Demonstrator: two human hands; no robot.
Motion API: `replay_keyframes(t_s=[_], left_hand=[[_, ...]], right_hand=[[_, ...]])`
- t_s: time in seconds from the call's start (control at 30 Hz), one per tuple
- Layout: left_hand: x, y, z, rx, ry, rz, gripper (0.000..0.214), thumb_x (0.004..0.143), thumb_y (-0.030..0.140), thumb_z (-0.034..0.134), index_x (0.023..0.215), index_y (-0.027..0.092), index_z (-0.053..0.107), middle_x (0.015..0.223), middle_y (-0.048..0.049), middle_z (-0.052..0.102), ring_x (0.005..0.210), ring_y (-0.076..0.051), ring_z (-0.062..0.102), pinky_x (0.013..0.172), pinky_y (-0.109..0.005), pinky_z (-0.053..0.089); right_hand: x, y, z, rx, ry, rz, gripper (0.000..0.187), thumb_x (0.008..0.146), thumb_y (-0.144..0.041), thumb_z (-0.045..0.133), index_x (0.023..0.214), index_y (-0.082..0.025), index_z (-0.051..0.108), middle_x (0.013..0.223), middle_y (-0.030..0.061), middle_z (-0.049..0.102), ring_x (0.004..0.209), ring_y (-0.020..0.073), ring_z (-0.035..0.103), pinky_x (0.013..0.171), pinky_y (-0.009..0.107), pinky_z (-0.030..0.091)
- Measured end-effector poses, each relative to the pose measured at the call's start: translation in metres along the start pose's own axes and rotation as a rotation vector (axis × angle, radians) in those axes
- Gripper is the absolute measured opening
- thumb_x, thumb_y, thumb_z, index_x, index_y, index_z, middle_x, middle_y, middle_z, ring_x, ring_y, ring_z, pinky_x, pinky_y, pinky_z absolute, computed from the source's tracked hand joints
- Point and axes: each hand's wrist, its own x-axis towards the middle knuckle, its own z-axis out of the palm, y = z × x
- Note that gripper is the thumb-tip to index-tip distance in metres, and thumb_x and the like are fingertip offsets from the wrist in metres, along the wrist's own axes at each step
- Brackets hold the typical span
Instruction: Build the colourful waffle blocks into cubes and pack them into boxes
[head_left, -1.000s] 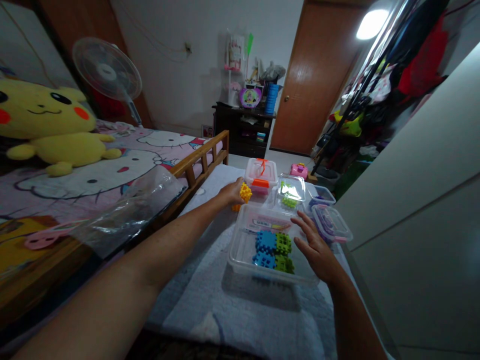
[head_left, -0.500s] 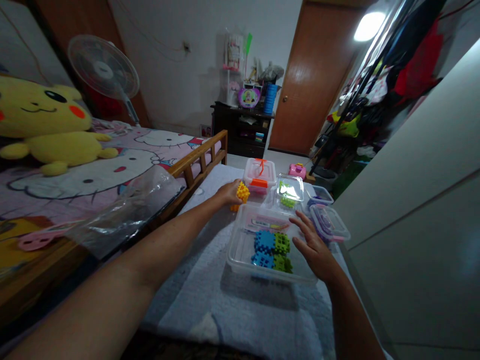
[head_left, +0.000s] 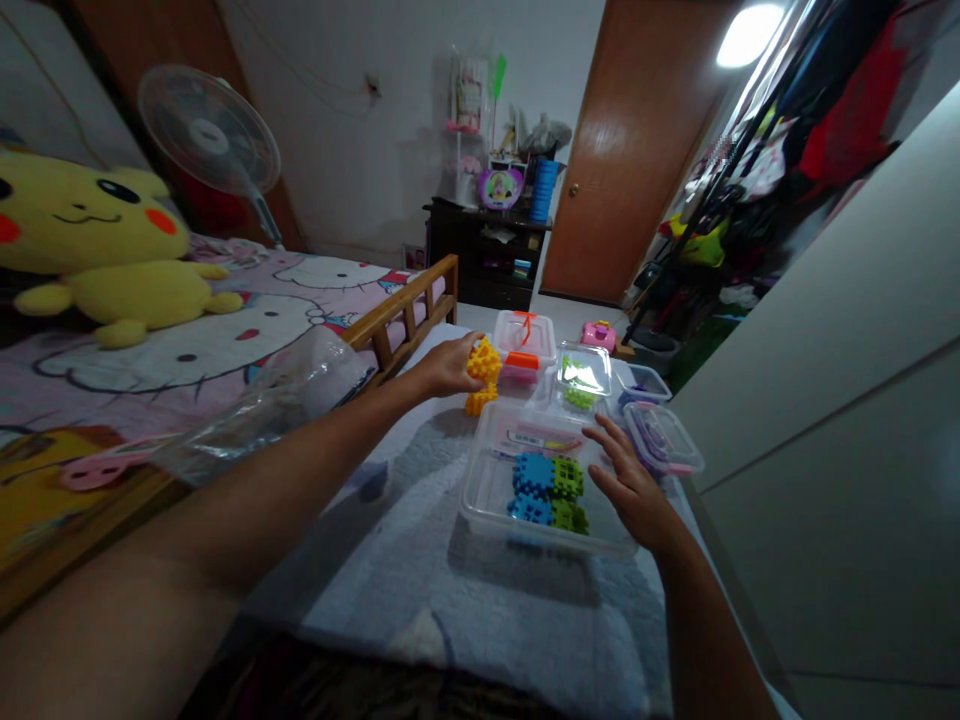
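My left hand (head_left: 453,366) is closed on a yellow toy building block (head_left: 485,360) at the far left corner of the large clear plastic box. Just below it, another yellow block (head_left: 481,400) stands on the cloth; whether the two are joined I cannot tell. Over the right side of the large clear box (head_left: 487,508) my right hand (head_left: 626,475) is spread open, its fingers apart and holding nothing. On the box's lid, or seen through it, are blue blocks (head_left: 533,475) and green blocks (head_left: 568,480) grouped together.
Behind the large box stand an orange-latched box (head_left: 521,362), a clear box with green pieces (head_left: 583,368) and a purple-trimmed box (head_left: 664,437). A wooden bed rail (head_left: 397,310) runs along the left. White cabinet panels (head_left: 840,480) close off the right.
My left hand has lifted slightly with the yellow block, and the lower yellow block shows more clearly. My right hand stays open over the box. The view has shifted a little.
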Motion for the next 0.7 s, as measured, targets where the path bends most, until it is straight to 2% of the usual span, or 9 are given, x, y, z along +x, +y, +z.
replay_keyframes(t_s=[0.13, 0.23, 0.4, 0.57, 0.7], left_hand=[[-0.025, 0.024, -0.019, -0.044, -0.040, 0.098, 0.090, 0.065, 0.032, 0.076, 0.145, 0.016, 0.037, 0.118, -0.0112, 0.066, 0.106, -0.027, 0.065, 0.089, -0.033, 0.048], [-0.043, 0.044, -0.023, -0.147, -0.102, 0.185, 0.090, 0.067, 0.028, 0.074, 0.146, 0.018, 0.035, 0.120, -0.0102, 0.065, 0.108, -0.025, 0.063, 0.091, -0.032, 0.047], [-0.061, 0.064, -0.012, -0.242, -0.166, 0.269, 0.085, 0.067, 0.026, 0.074, 0.144, 0.020, 0.039, 0.127, -0.0111, 0.062, 0.112, -0.026, 0.061, 0.096, -0.035, 0.046], [-0.066, 0.068, 0.006, -0.250, -0.188, 0.327, 0.086, 0.069, 0.026, 0.073, 0.146, 0.016, 0.036, 0.132, -0.0146, 0.059, 0.119, -0.028, 0.058, 0.100, -0.037, 0.045], [-0.067, 0.070, 0.013, -0.237, -0.212, 0.338, 0.087, 0.070, 0.025, 0.072, 0.147, 0.017, 0.034, 0.134, -0.0142, 0.058, 0.119, -0.028, 0.059, 0.100, -0.037, 0.045]], right_hand=[[0.000, 0.001, 0.000, 0.001, 0.001, -0.016, 0.049, 0.092, -0.044, 0.047, 0.137, -0.027, 0.052, 0.160, 0.0075, 0.027, 0.149, 0.0262, 0.022, 0.120, 0.052, 0.021], [0.000, 0.001, 0.000, 0.009, -0.007, -0.012, 0.049, 0.092, -0.044, 0.048, 0.137, -0.027, 0.052, 0.160, 0.0073, 0.027, 0.149, 0.0267, 0.022, 0.120, 0.053, 0.021], [0.001, -0.001, -0.002, 0.012, -0.011, -0.012, 0.049, 0.090, -0.042, 0.049, 0.137, -0.027, 0.053, 0.160, 0.0077, 0.028, 0.149, 0.0282, 0.022, 0.120, 0.054, 0.020], [0.001, -0.001, -0.002, 0.017, -0.014, -0.013, 0.049, 0.090, -0.041, 0.050, 0.136, -0.025, 0.053, 0.160, 0.0087, 0.028, 0.149, 0.0284, 0.021, 0.120, 0.053, 0.020], [0.001, 0.001, 0.000, 0.014, -0.004, -0.016, 0.048, 0.091, -0.041, 0.049, 0.136, -0.027, 0.052, 0.161, 0.0073, 0.027, 0.149, 0.0279, 0.022, 0.120, 0.053, 0.021]])
